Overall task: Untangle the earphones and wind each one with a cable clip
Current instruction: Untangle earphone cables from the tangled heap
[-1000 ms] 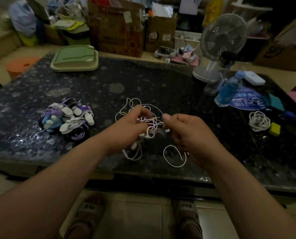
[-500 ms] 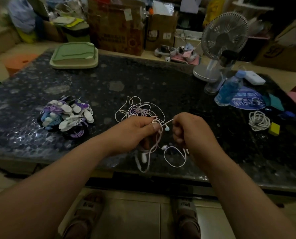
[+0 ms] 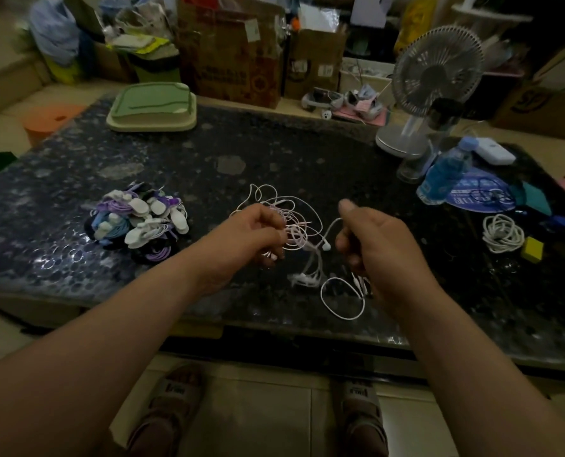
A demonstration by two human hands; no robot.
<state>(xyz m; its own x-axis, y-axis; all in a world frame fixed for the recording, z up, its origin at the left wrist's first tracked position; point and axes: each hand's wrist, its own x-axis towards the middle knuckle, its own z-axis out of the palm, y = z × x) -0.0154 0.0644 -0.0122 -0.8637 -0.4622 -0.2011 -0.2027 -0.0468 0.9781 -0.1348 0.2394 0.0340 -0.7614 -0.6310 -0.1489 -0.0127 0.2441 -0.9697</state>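
Item 1, tangle of earphones (image 3: pixel 296 225): pink and white cords, knotted, lifted just above the near middle of the dark table (image 3: pixel 208 153). We found the left hand (image 3: pixel 254 232) with its fingers curled tight round the left side of the bunch. Item 2, white strand (image 3: pixel 331 227): drawn out of the tangle to the right and ending near 1 free earbud (image 3: pixel 326 247). The right hand (image 3: pixel 383 249) had its fingers curled in and thumb raised, and we read it as pinching this strand, though the contact itself was hidden. Below that hand, 1 slack loop (image 3: pixel 340 317) lay on the table. Item 3, pile of wound sets (image 3: pixel 139 222): white, purple, blue and black, each apparently clipped, well to the left of the hands. We counted these as done, number not legible. Item 4, 1 coiled white cable (image 3: pixel 503 232): far right, no clip that we could see. Status, as we judged it: part done. The current set was not yet free, and after separating it the winding and clipping were left to do. We could not tell how many sets the knot held.
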